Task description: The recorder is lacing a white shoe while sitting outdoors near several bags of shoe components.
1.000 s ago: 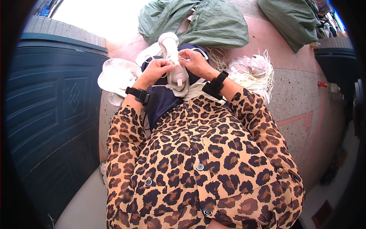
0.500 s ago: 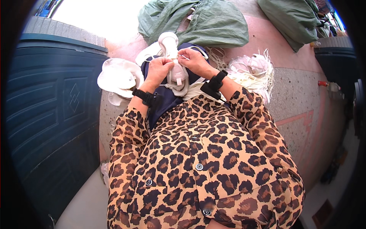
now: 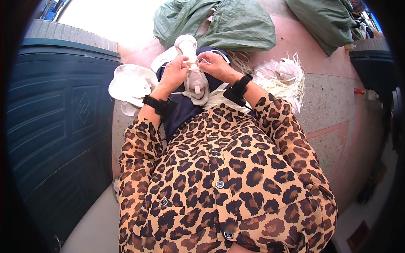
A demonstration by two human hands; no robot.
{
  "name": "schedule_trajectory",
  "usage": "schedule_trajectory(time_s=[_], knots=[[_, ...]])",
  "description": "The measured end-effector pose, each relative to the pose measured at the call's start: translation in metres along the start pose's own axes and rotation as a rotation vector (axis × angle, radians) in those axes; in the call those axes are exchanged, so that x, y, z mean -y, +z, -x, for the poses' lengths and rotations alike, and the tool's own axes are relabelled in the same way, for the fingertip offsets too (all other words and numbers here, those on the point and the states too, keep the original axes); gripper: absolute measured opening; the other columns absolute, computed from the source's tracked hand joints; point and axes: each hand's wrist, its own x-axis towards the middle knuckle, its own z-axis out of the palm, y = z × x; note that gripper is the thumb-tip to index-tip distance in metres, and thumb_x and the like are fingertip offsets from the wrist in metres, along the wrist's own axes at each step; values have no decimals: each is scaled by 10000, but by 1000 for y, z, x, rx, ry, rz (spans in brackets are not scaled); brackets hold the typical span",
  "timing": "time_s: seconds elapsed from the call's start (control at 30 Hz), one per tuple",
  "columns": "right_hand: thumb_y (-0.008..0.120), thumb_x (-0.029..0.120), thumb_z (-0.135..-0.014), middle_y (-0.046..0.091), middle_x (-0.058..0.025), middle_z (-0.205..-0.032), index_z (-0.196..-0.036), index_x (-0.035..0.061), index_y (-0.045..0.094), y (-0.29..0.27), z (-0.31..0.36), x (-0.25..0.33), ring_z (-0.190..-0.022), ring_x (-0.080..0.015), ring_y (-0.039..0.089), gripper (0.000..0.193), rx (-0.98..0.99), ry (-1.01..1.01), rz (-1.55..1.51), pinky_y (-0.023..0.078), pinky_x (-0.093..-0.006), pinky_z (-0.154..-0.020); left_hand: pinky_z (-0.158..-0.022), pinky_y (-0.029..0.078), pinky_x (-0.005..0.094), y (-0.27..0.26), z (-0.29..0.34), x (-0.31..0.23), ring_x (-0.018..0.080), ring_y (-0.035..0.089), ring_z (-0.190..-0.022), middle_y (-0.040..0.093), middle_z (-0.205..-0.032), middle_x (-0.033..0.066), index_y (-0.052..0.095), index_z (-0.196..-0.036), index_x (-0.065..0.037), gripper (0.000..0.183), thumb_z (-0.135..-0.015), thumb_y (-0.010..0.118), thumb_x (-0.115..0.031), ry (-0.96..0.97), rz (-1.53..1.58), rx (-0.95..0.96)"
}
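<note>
A dark blue panelled door (image 3: 55, 114) fills the left side. Just right of it, on the floor (image 3: 327, 99), lies a stack of white, flat, rounded pieces (image 3: 130, 82). Next comes the person's left hand (image 3: 174, 72), with a black strap (image 3: 158, 105) on its wrist; thumb and fingers are drawn close together at the left side of the shoe, but whether this grip pinches anything cannot be told.

In the middle, the pale pink and white shoe (image 3: 197, 80) rests over dark blue cloth (image 3: 181, 109) on the person's lap, lying lengthwise from near to far between the two hands. Beyond it, at the far side, slumps a large green sack (image 3: 240, 27). To the shoe's right, the right hand (image 3: 216, 66) has its thumb and forefinger pressed together, the grip pinching a thin white lace (image 3: 206, 61).

Farther right, a heap of pale shoes and stringy laces (image 3: 280, 76) lies on the floor. A second green sack (image 3: 322, 23) stands at the far right, with a red-ended object (image 3: 359, 91) nearer.
</note>
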Motion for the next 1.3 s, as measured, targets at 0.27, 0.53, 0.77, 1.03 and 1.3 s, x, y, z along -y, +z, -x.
schedule_trajectory(time_s=[0.27, 0.53, 0.77, 1.03, 1.3], knots=[[581, 91, -768, 599, -98, -851, -960, -11, 563, 6, 2, 7, -786, -161, 568, 218, 20, -80, 66, 456, -282, -722, -653, 454, 285, 12, 2, -3, 193, 590, -681, 612, -746, 107, 530, -1070, -20, 358, -720, 577, -82, 30, -87, -70], [562, 212, -844, 473, 48, -692, -947, 72, 503, -42, -5, 30, -451, -7, 336, 184, 89, 141, -629, 259, -161, -375, -599, 429, 308, 9, -9, -22, 192, 537, -585, 574, -646, 110, 629, -852, -43, 172, -793, 584, -198, 185, -184, 71], [480, 185, -816, 584, -213, -801, -884, -48, 556, -10, -2, 3, -793, -318, 570, 254, -81, 44, 210, 431, -374, -702, -543, 389, 205, -6, -33, -74, 55, 486, -576, 565, -626, -1, 591, -710, 4, 248, -834, 579, -210, 91, 346, 35], [521, 152, -798, 600, -197, -812, -807, 12, 630, 7, 15, 10, -785, -325, 585, 178, -89, -105, 252, 451, -384, -713, -521, 351, 180, -20, -34, -62, 41, 483, -581, 572, -646, -7, 610, -766, -28, 206, -821, 596, -226, 1, 461, -41], [513, 159, -789, 592, -200, -814, -820, 2, 612, 14, 9, 14, -806, -348, 569, 189, -25, -38, 411, 442, -411, -721, -523, 356, 176, -21, -33, -55, 44, 496, -592, 578, -664, -4, 611, -781, -32, 186, -819, 600, -214, -33, 491, -84]])
